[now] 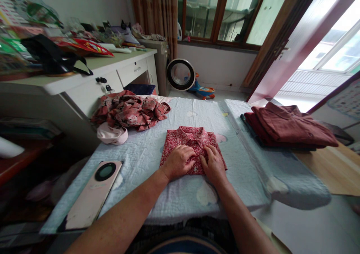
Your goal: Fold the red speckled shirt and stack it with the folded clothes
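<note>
On the blue sheet [247, 171], mid-dial: folded patterned shirt [197, 143] lying under two hands

Clock is centring on the shirt, twelve being the sheet's far edge. From where I'm standing, left hand [180, 160] is resting on it toward eight, right hand [213, 164] toward four. Fingers are bending lightly, thumbs standing apart from them, no cloth visibly being pinched. Pressure: can't tell.

Risks, my judgement: uneven dragging toward six would be rucking the button front. One-handed lifting could be letting tucked layers slip, since nothing visible is fastening them; underside is hiding. Sheet is wrinkling, so sliding the shirt could be catching its lower layer. Clothes heap [131, 111] at ten, phone [90, 199] at eight and folded stack [292, 130] between two and three are all lying well apart, so knocks are seeming unlikely.

Orientation: collar [185, 134] is pointing to twelve, buttons running toward six. Bundle is looking wider than deep, long axis nine-to-three; slanted view is shortening depth, so not certain.
</note>
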`<control>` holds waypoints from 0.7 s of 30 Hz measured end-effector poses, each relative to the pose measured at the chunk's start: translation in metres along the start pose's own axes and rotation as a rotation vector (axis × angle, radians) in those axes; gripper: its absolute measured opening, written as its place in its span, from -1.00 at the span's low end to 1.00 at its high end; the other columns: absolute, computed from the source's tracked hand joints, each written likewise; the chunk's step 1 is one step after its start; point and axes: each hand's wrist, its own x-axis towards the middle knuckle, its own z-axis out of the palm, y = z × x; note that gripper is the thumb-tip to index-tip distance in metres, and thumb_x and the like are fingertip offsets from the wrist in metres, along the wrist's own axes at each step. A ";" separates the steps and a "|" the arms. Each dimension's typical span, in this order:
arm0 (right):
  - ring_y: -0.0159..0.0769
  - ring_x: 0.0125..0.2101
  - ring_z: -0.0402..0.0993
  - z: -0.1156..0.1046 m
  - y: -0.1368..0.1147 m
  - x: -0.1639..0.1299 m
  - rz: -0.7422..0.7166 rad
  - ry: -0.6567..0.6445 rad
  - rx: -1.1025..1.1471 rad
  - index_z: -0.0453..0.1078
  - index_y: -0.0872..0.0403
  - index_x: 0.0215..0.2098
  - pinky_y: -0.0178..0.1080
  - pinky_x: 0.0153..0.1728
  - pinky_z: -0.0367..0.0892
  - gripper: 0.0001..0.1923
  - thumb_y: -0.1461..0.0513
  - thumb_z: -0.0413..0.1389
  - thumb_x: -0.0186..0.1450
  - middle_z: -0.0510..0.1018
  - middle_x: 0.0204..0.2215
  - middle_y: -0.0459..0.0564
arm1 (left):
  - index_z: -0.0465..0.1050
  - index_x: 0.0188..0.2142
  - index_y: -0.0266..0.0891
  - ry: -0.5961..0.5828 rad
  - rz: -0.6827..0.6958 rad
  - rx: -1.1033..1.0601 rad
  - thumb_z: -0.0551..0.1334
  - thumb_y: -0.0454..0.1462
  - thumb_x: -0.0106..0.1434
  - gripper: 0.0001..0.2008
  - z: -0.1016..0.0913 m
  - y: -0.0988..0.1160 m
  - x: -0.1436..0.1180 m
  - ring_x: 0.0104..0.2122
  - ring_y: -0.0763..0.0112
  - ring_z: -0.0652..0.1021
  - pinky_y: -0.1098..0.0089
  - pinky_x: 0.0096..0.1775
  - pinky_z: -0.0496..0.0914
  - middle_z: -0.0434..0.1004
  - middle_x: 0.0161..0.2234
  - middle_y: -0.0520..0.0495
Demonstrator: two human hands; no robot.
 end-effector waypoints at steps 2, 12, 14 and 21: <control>-0.06 0.07 0.38 0.001 0.000 0.000 -0.006 0.011 0.000 0.41 0.18 0.05 0.02 0.13 0.33 -0.64 0.23 0.05 0.31 0.47 0.05 0.22 | 0.44 -0.15 -0.19 0.002 0.000 -0.004 0.24 -0.28 0.26 -0.84 0.000 0.000 0.000 -0.02 0.23 0.48 0.13 0.13 0.29 0.55 -0.08 -0.08; -0.10 0.07 0.39 0.005 0.004 0.001 -0.036 0.046 0.008 0.43 0.16 0.03 0.01 0.12 0.34 -0.63 0.34 -0.03 0.29 0.48 0.03 0.20 | 0.44 -0.16 -0.18 0.005 -0.005 -0.003 0.24 -0.28 0.26 -0.86 0.001 0.000 0.000 -0.02 0.22 0.48 0.13 0.13 0.29 0.55 -0.07 -0.08; -0.11 0.07 0.39 0.007 0.005 0.001 -0.038 0.051 0.009 0.43 0.14 0.03 0.01 0.13 0.34 -0.60 0.37 -0.04 0.26 0.48 0.03 0.19 | 0.44 -0.16 -0.18 0.004 -0.004 -0.001 0.23 -0.28 0.26 -0.86 0.001 0.000 0.000 -0.02 0.22 0.48 0.12 0.13 0.29 0.55 -0.08 -0.08; -0.11 0.10 0.36 0.009 0.008 -0.001 -0.036 0.035 -0.011 0.42 0.19 0.04 -0.01 0.17 0.31 -0.48 0.44 -0.06 0.14 0.45 0.06 0.21 | 0.44 -0.16 -0.17 -0.004 -0.002 -0.002 0.23 -0.28 0.26 -0.86 0.000 0.000 0.000 -0.03 0.22 0.49 0.12 0.13 0.29 0.55 -0.09 -0.07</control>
